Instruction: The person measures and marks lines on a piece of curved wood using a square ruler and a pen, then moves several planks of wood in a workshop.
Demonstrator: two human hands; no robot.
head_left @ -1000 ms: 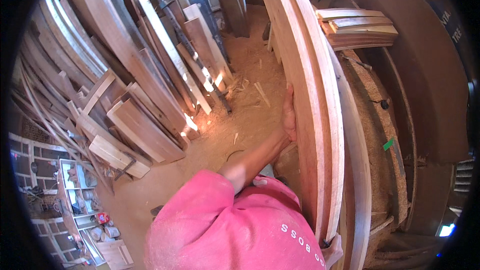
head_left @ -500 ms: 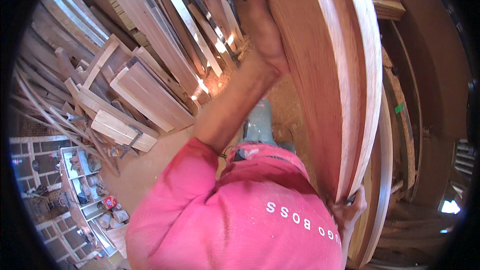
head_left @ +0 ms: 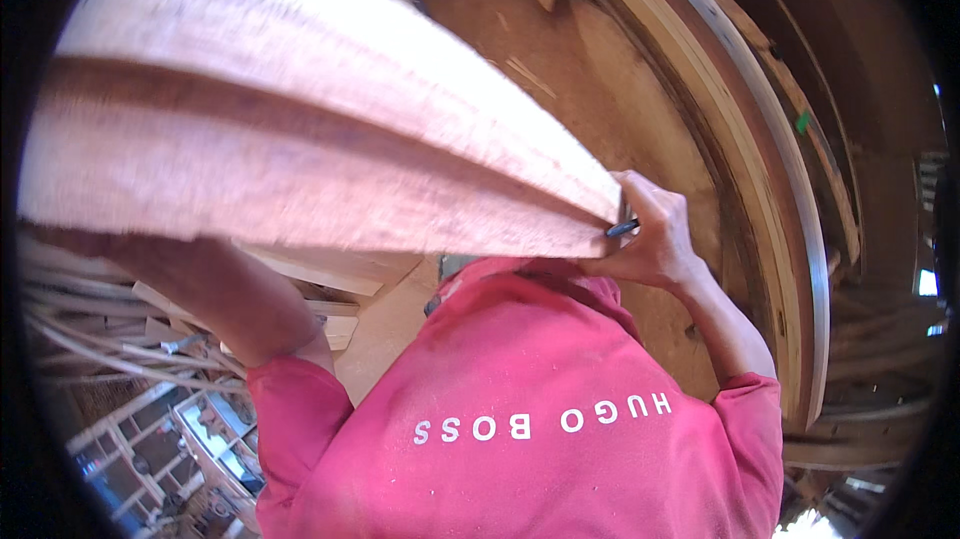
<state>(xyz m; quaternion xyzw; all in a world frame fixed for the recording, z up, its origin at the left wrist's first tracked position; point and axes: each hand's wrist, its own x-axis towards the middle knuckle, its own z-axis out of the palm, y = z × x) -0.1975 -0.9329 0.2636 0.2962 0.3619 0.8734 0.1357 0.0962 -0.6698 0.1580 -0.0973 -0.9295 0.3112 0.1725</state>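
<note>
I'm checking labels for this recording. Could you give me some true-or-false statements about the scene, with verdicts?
1. The right grip holds one end of a long reddish-brown wooden beam. True.
2. The beam lies on the floor. False: it is held up above the dusty brown floor.
3. The person wears green. False: the short-sleeved fabric shirt is pink.
4. A small bright-green patch shows toward the picture's right. True.

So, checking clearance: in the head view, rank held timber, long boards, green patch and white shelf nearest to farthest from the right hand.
1. Held timber: its end in the right hand.
2. Long boards: to its right.
3. Green patch: farther right, past the boards.
4. White shelf: far lower left.
</note>
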